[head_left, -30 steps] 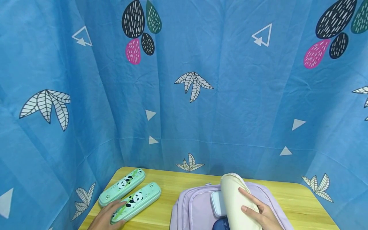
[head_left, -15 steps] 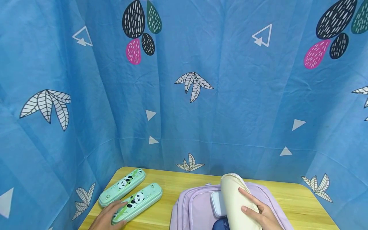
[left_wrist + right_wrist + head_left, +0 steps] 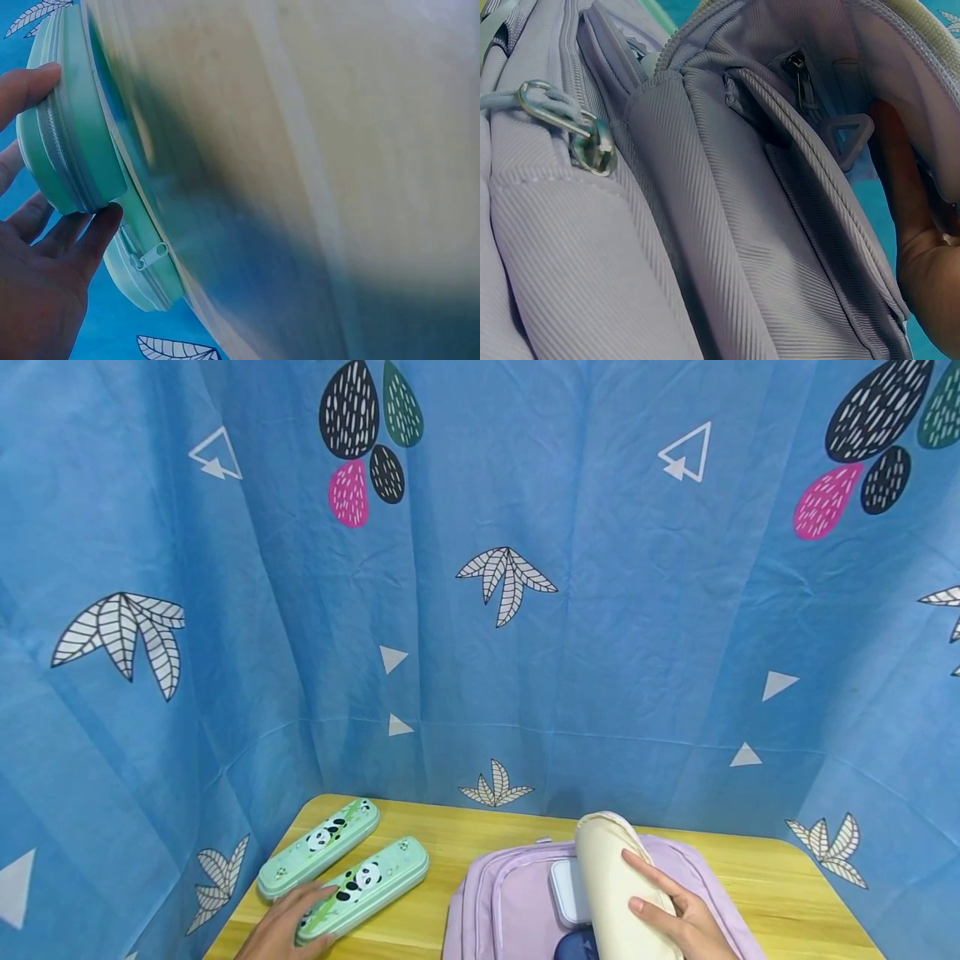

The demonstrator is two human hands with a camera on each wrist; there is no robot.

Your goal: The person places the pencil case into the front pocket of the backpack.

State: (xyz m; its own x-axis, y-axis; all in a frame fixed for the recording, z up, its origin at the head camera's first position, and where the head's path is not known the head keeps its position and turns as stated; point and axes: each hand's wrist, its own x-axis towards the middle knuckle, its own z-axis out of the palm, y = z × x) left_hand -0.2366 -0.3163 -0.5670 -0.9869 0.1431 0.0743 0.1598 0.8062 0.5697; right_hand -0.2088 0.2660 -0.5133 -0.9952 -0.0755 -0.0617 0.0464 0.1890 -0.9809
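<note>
On the left of the wooden table, my left hand holds the near end of a mint-green pencil case with a panda print. In the left wrist view, thumb and fingers lie on opposite sides of this zipped case. Across the table, a lilac backpack lies with its front pocket opened. The pocket's cream flap is gripped by my right hand. In the right wrist view, one finger of that hand shows against the flap's lilac lining, and the rest are mostly hidden.
A second mint panda pencil case lies just behind the held one. Beside the flap are a pale blue rounded item and a dark blue one, partly covered. A blue patterned curtain surrounds the wooden table.
The near pencil case has shifted slightly to the right, together with my left hand. My right hand, the flap and the backpack stay where they were.
</note>
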